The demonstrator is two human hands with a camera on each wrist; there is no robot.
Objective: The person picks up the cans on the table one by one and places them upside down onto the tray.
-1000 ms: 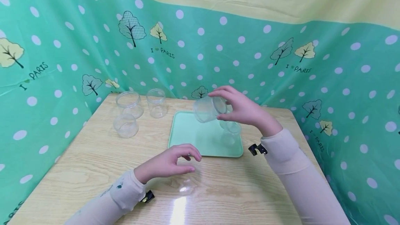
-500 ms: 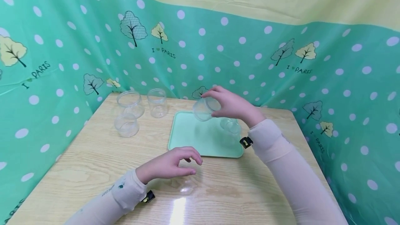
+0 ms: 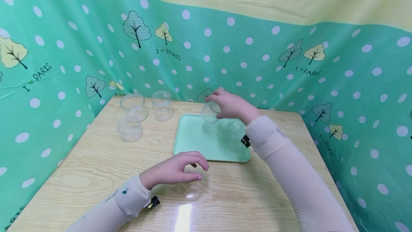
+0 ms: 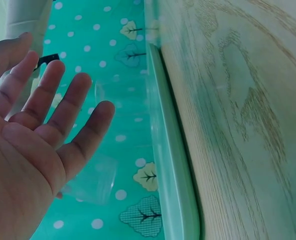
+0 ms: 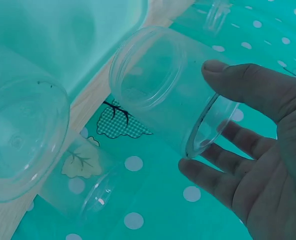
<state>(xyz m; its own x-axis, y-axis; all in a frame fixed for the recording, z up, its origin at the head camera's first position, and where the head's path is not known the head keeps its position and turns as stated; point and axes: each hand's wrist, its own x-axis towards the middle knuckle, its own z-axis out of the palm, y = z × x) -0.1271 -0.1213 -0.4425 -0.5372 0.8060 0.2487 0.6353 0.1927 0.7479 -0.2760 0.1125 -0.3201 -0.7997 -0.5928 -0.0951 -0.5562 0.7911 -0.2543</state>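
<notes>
My right hand [image 3: 230,106] holds a clear plastic jar [image 3: 210,113] tilted over the back of the light green tray [image 3: 193,142]. In the right wrist view, thumb and fingers grip this jar [image 5: 163,85] near its base, and its threaded mouth points away from the palm. Under the right forearm, another clear jar [image 3: 237,130] stands on the tray's right side, partly hidden by the sleeve. My left hand [image 3: 175,169] hovers over the table in front of the tray, fingers relaxed and holding nothing. Its spread fingers [image 4: 77,110] show in the left wrist view.
On the table's left stand three clear jars: a wide one [image 3: 134,108], a tall one [image 3: 162,106] and a short one [image 3: 130,130]. A green dotted curtain [image 3: 244,53] hangs behind and at both sides of the wooden table [image 3: 106,167].
My right hand has moved left and slightly away, bringing the tilted jar over the tray's back edge and turning it. The left hand stays nearly in place.
</notes>
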